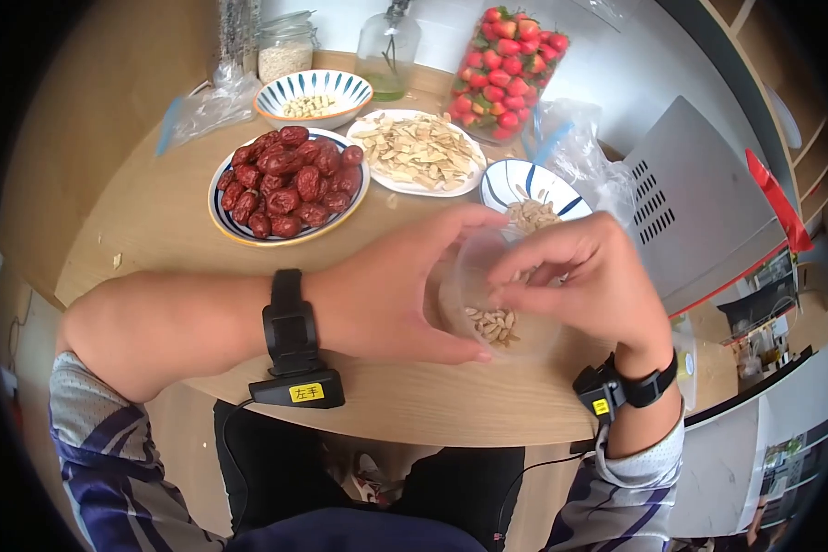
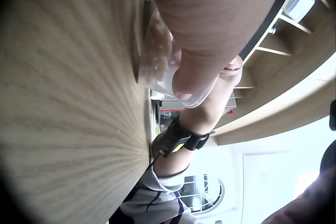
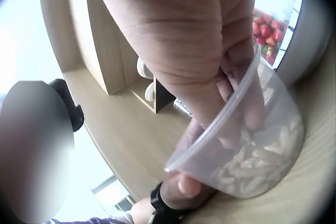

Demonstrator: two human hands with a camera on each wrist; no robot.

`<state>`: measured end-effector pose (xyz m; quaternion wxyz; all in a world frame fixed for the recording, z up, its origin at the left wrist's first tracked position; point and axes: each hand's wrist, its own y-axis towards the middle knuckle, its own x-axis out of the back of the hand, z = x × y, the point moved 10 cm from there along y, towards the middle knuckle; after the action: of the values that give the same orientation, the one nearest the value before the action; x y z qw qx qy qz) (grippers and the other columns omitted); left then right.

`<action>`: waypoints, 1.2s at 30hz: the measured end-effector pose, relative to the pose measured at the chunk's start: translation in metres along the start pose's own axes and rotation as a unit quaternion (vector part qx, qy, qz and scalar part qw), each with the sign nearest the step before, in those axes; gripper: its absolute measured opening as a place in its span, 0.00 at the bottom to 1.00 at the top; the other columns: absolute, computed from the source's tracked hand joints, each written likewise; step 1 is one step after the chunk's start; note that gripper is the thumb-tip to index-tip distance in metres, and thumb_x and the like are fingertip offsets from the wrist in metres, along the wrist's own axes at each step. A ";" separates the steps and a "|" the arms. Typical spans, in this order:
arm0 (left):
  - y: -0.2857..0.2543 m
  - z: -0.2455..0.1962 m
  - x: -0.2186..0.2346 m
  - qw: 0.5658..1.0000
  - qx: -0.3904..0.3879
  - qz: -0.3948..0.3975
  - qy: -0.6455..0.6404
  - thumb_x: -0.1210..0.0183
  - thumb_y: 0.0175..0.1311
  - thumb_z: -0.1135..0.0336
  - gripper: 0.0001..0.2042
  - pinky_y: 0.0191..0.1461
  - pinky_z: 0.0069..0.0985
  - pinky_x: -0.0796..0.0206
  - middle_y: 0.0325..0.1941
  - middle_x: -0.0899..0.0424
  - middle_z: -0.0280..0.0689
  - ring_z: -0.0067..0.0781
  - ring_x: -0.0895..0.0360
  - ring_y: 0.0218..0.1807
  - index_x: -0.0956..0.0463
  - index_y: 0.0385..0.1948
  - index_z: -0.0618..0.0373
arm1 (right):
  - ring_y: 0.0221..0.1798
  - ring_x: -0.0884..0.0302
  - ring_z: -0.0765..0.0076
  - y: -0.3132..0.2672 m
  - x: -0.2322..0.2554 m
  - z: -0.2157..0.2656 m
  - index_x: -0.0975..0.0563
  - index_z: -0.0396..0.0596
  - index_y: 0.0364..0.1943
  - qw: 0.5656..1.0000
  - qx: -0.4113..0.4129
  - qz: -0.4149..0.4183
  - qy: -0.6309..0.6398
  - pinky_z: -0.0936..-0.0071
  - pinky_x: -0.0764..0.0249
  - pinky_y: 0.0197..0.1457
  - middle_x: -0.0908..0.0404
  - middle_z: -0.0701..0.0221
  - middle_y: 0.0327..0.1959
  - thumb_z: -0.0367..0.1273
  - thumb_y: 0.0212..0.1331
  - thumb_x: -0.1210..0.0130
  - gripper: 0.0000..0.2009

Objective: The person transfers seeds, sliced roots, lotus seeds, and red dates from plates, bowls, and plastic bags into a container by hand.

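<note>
My left hand (image 1: 386, 285) grips a clear plastic tub (image 1: 547, 345) from the side, fingers and thumb around its wall. The tub stands tilted at the table's front edge. Pale elongated kernels (image 3: 257, 169) lie in its bottom. My right hand (image 1: 580, 276) reaches over the rim, with thumb and fingertips bent down inside the tub, close over the kernels. I cannot tell whether a kernel is pinched between them. Just beyond the tub is a blue-striped white bowl (image 1: 497, 184) with similar tan kernels (image 1: 534, 215) in it.
Behind my left hand stand a plate of red dates (image 1: 285, 179), a plate of dried slices (image 1: 419, 152) and a bowl of small pale pieces (image 1: 308, 106). Farther back are a glass jar (image 1: 285, 51), a glass bottle (image 1: 386, 55), strawberries (image 1: 506, 78) and plastic bags (image 1: 584, 152). A grey appliance (image 1: 708, 202) stands at right.
</note>
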<state>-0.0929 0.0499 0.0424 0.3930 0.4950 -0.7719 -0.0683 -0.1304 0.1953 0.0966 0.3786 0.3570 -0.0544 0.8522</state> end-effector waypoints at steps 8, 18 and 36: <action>0.000 -0.001 -0.002 1.000 0.022 0.022 -0.006 0.08 0.55 0.61 0.59 0.88 0.40 0.34 0.81 0.22 0.46 0.40 0.25 0.83 0.41 0.88 0.60 | 0.38 0.09 0.79 0.000 0.103 -0.047 0.05 0.38 0.48 0.961 0.032 -0.272 0.030 0.80 0.15 0.44 0.02 0.69 0.38 0.23 0.66 0.22 0.09; 0.001 -0.002 0.000 1.000 0.020 0.012 -0.016 0.09 0.55 0.63 0.58 0.87 0.39 0.33 0.81 0.23 0.44 0.39 0.25 0.83 0.39 0.87 0.60 | 0.40 0.07 0.71 0.001 0.093 -0.076 0.05 0.38 0.49 0.961 -0.057 -0.200 -0.182 0.70 0.12 0.49 0.02 0.62 0.39 0.30 0.73 0.26 0.09; 0.003 -0.010 0.015 0.995 -0.060 -0.069 0.037 0.14 0.57 0.61 0.52 0.85 0.45 0.28 0.82 0.22 0.48 0.48 0.23 0.82 0.34 0.85 0.58 | 0.44 0.05 0.53 -0.008 -0.028 0.030 0.10 0.40 0.54 0.981 0.055 0.013 -0.187 0.62 0.09 0.47 0.09 0.60 0.48 0.25 0.64 0.22 0.15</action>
<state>-0.0914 0.0421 0.0582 0.4447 0.5245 -0.7156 -0.1227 -0.0948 0.1733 0.0984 0.3308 0.5296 -0.0820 0.7768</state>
